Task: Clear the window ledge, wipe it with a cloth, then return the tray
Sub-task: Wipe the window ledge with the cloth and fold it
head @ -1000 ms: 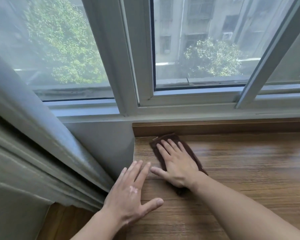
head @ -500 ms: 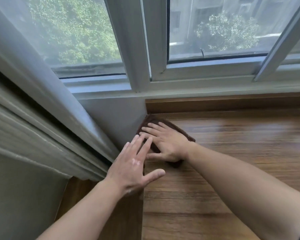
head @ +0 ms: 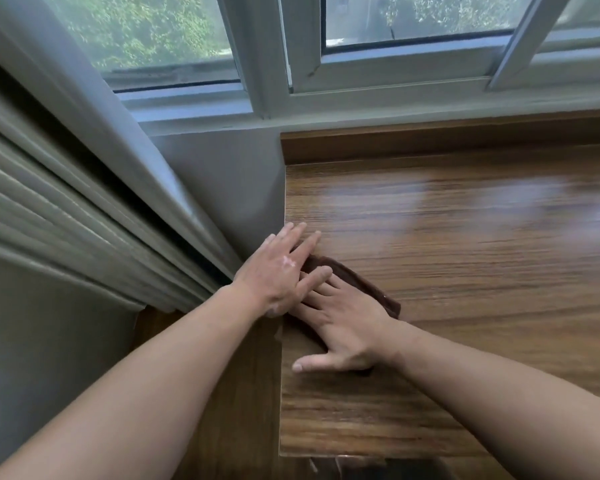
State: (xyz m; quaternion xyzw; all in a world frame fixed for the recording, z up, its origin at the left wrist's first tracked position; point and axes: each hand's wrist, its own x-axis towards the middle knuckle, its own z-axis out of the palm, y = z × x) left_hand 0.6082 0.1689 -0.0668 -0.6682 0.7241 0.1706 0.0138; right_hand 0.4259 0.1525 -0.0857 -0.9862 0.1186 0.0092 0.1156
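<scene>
Cloth [head: 364,284], dark brown, lies flat on the wooden window ledge [head: 465,237] near its left edge, beside the grey wall [head: 222,181]. Right hand [head: 343,327] presses it down with straight, spread fingers, thumb out on the wood. Left hand [head: 278,275] rests with straight fingers at the ledge's corner, overlapping the right fingertips and the cloth's near end

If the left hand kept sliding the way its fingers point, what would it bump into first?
Probably nothing soon: the left hand points up and to the right across the bare wooden ledge, so the raised wooden strip under the window looks first, though depth is unclear.
</scene>
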